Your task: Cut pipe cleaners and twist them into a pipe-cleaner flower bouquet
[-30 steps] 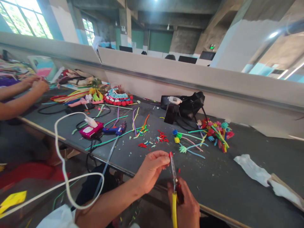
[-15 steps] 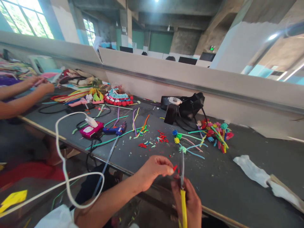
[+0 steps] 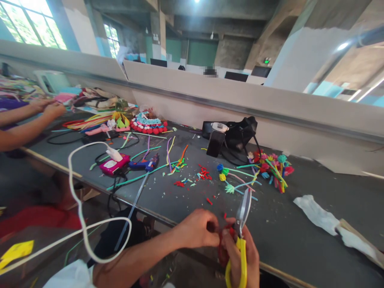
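Note:
My right hand (image 3: 241, 256) grips scissors (image 3: 242, 236) with yellow handles, their metal blades pointing up and away over the table edge. A red pipe cleaner (image 3: 222, 248) lies between my two hands, partly hidden by the fingers. My left hand (image 3: 199, 228) is closed, its fingertips pinched at this red strip, just left of the scissors. Beyond my hands, a short cut red piece (image 3: 209, 201) rests on the table, with a pile of similar red bits (image 3: 204, 173) farther back.
Small pompom flowers (image 3: 222, 177) and a colourful flower bunch (image 3: 274, 168) lie to the right. A blue glue gun (image 3: 145, 164) and pink box (image 3: 114, 164) with cables are at left. A phone (image 3: 215, 144) leans before a black bag (image 3: 241, 134). Another person's hands (image 3: 49, 108) work far left.
A short red piece that was in my left fingers now lies on the table. My left hand has come down to the red strip, and the scissors have tilted to the right.

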A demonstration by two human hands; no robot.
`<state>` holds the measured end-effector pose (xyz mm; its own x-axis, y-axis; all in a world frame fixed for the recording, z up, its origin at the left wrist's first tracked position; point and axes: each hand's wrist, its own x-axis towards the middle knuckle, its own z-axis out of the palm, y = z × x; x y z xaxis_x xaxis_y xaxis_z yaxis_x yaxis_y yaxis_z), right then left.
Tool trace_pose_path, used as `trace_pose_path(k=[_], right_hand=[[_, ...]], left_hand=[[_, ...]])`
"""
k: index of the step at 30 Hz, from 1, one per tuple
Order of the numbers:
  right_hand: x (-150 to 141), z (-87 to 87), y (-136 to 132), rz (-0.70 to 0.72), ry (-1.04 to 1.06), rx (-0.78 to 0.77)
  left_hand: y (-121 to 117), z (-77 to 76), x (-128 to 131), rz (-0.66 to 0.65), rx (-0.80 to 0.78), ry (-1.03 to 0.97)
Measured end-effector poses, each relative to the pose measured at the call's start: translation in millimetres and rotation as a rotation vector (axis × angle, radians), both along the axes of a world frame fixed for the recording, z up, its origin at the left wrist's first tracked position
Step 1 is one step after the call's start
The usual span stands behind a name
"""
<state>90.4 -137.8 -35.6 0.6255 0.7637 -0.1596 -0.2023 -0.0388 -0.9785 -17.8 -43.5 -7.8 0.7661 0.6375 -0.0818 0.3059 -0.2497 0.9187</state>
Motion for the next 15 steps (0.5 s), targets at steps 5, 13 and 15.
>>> trace_pose_path(k=[5, 13, 15], right_hand=[[6, 1.3, 0, -0.023, -0.071, -0.027], [7, -0.7, 0, 0.037, 0.008, -0.048], [5, 0.2, -1, 0.041, 0.049, 0.008]], left_hand=[[-10, 1.6, 0, -0.075, 0.863, -0.019], [-11, -2.6, 1, -0.151, 1.044, -0.002], [-6, -4.4, 2, -0.062, 0.814, -0.08]])
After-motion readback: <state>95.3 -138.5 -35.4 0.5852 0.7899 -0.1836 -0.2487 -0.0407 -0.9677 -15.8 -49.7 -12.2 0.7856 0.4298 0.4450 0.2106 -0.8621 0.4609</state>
